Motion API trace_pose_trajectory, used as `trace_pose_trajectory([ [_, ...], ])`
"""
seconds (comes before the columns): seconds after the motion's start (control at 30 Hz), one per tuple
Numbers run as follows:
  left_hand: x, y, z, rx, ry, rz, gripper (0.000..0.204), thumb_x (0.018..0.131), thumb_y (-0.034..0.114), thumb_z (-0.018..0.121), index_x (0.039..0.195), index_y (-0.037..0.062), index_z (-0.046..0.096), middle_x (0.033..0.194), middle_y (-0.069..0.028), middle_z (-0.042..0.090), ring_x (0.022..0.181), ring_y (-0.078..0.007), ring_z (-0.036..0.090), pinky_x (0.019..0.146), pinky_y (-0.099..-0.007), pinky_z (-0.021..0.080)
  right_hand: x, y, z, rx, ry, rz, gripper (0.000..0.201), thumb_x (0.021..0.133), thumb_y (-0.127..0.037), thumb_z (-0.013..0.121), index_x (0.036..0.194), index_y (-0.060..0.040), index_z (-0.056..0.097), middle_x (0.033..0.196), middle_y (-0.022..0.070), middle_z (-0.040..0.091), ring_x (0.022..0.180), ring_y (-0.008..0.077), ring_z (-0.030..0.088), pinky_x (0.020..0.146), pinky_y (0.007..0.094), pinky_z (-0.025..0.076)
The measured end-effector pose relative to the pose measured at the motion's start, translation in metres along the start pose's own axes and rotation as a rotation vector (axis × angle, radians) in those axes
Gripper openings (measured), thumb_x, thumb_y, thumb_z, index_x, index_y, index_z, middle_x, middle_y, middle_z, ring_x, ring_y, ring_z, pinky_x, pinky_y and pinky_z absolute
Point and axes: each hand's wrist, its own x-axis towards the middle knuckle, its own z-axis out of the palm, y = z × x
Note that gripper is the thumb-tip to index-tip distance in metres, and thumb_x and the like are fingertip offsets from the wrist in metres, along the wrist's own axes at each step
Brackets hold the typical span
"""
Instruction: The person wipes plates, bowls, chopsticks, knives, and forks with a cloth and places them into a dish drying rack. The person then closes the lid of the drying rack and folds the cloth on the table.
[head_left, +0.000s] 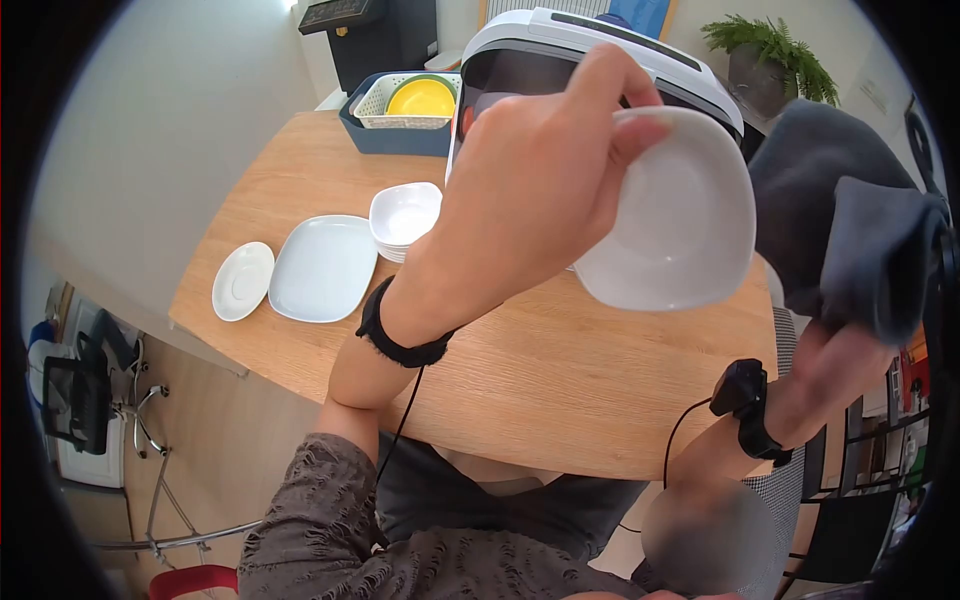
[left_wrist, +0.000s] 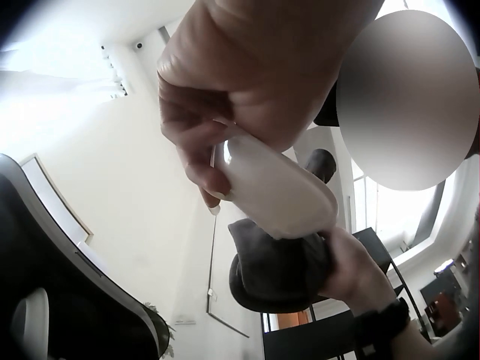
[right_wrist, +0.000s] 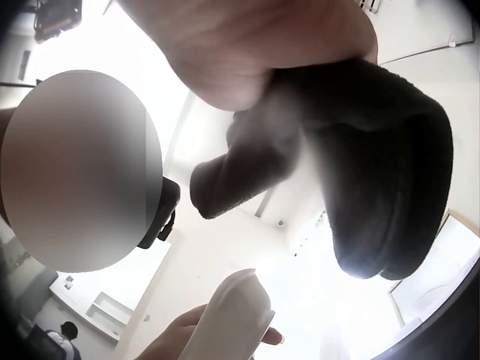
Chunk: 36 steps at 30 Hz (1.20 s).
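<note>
My left hand [head_left: 535, 185] pinches a white square-rounded bowl [head_left: 685, 215] by its rim and holds it up over the table, its hollow facing me. In the left wrist view, the same bowl [left_wrist: 277, 187] shows from the side, with the fingers around one end. At the right, my right hand [head_left: 840, 365] grips a dark grey cloth [head_left: 835, 180], which is bunched and folded over above the hand. The cloth [right_wrist: 390, 165] drapes down in two lobes in the right wrist view. Bowl and cloth are close beside each other.
On the wooden table [head_left: 560, 400] stand a stack of white bowls [head_left: 405, 212], a square white plate [head_left: 322, 270] and a small oval dish [head_left: 243, 282]. Behind are a white appliance with a dark front [head_left: 600, 35] and a blue tub [head_left: 400, 140] holding a basket and yellow bowl.
</note>
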Motion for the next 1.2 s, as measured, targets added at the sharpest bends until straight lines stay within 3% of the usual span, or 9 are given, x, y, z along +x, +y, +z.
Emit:
trace_pose_trajectory([
  [0.07, -0.001, 0.004, 0.004, -0.051, -0.022, 0.148, 0.014, 0.097, 0.019, 0.062, 0.1, 0.0054, 0.058, 0.068, -0.0088, 0.067, 0.059, -0.026, 0.066, 0.053, -0.0308, 0.048, -0.004, 0.003, -0.007, 0.148, -0.088, -0.052, 0.047, 0.101, -0.023, 0.053, 0.138, 0.0061, 0.046, 0.127, 0.0167, 0.062, 0.112, 0.0318, 0.065, 0.101, 0.0411, 0.053],
  [0.23, -0.008, 0.008, 0.009, -0.01, -0.134, 0.251, 0.02, 0.084, 0.016, 0.067, 0.099, 0.0081, 0.056, 0.064, -0.007, 0.064, 0.055, -0.0291, 0.064, 0.045, -0.0385, 0.045, -0.021, -0.027, 0.033, 0.064, -0.911, 0.244, 0.049, 0.103, -0.028, 0.052, 0.138, 0.0057, 0.047, 0.12, 0.0105, 0.063, 0.106, 0.0183, 0.062, 0.096, 0.029, 0.047],
  [0.27, -0.009, 0.008, 0.008, -0.01, -0.132, 0.251, 0.02, 0.084, 0.016, 0.067, 0.099, 0.0081, 0.056, 0.064, -0.007, 0.064, 0.055, -0.0291, 0.064, 0.045, -0.0385, 0.045, -0.024, -0.045, 0.053, -0.146, -0.884, 0.466, 0.05, 0.103, -0.026, 0.054, 0.139, 0.0065, 0.046, 0.123, 0.0113, 0.062, 0.109, 0.0167, 0.061, 0.096, 0.0291, 0.047],
  [0.37, -0.01, 0.01, 0.004, -0.038, -0.098, 0.3, 0.034, 0.073, 0.018, 0.07, 0.104, 0.0075, 0.06, 0.067, -0.0016, 0.061, 0.057, -0.0255, 0.065, 0.044, -0.0354, 0.045, -0.03, -0.041, 0.071, -0.291, -0.815, 0.322, 0.037, 0.098, -0.025, 0.063, 0.122, 0.0033, 0.061, 0.101, 0.0078, 0.069, 0.094, 0.0142, 0.063, 0.085, 0.027, 0.048],
  [0.43, -0.009, 0.008, 0.007, -0.048, -0.011, 0.34, 0.031, 0.073, 0.018, 0.07, 0.101, 0.0082, 0.06, 0.066, -0.0011, 0.061, 0.056, -0.0239, 0.064, 0.043, -0.0341, 0.044, -0.025, -0.042, 0.065, -0.28, -0.961, 0.358, 0.06, 0.098, -0.025, 0.063, 0.143, 0.0074, 0.041, 0.13, 0.0142, 0.06, 0.117, 0.0195, 0.059, 0.102, 0.0324, 0.045],
  [0.6, -0.005, 0.011, -0.001, -0.06, 0.057, 0.442, 0.033, 0.07, 0.015, 0.08, 0.098, 0.0021, 0.067, 0.065, -0.0081, 0.062, 0.052, -0.0227, 0.061, 0.049, -0.0293, 0.047, -0.023, -0.037, 0.061, -0.181, -1.031, 0.364, 0.061, 0.095, -0.015, 0.065, 0.145, 0.007, 0.038, 0.13, 0.0143, 0.06, 0.118, 0.0196, 0.058, 0.103, 0.032, 0.044],
  [0.67, -0.008, 0.012, 0.006, -0.006, 0.126, 0.426, 0.025, 0.071, 0.015, 0.07, 0.093, 0.0108, 0.06, 0.063, 0.0009, 0.059, 0.054, -0.0202, 0.063, 0.041, -0.0317, 0.043, -0.025, -0.031, 0.059, -0.19, -1.034, 0.302, 0.06, 0.095, -0.009, 0.064, 0.146, 0.0067, 0.037, 0.13, 0.0142, 0.06, 0.118, 0.0192, 0.059, 0.102, 0.031, 0.045],
  [0.83, -0.01, 0.02, 0.002, 0.024, 0.06, 0.356, 0.029, 0.07, 0.017, 0.077, 0.092, 0.0077, 0.061, 0.061, -0.0022, 0.057, 0.051, -0.0209, 0.059, 0.043, -0.0309, 0.043, -0.031, -0.028, 0.067, -0.499, -0.876, 0.204, 0.042, 0.087, 0.011, 0.055, 0.128, 0.0035, 0.053, 0.106, 0.0078, 0.066, 0.097, 0.0119, 0.065, 0.08, 0.0258, 0.053],
  [1.2, -0.012, 0.019, 0.004, 0.059, -0.047, 0.295, 0.04, 0.073, 0.026, 0.084, 0.099, 0.0073, 0.06, 0.061, -0.0052, 0.057, 0.051, -0.0241, 0.058, 0.049, -0.0319, 0.046, -0.04, -0.035, 0.076, -0.489, -0.782, 0.229, 0.028, 0.088, 0.006, 0.055, 0.115, 0.0003, 0.056, 0.09, 0.0055, 0.065, 0.082, 0.0089, 0.061, 0.071, 0.0247, 0.049],
])
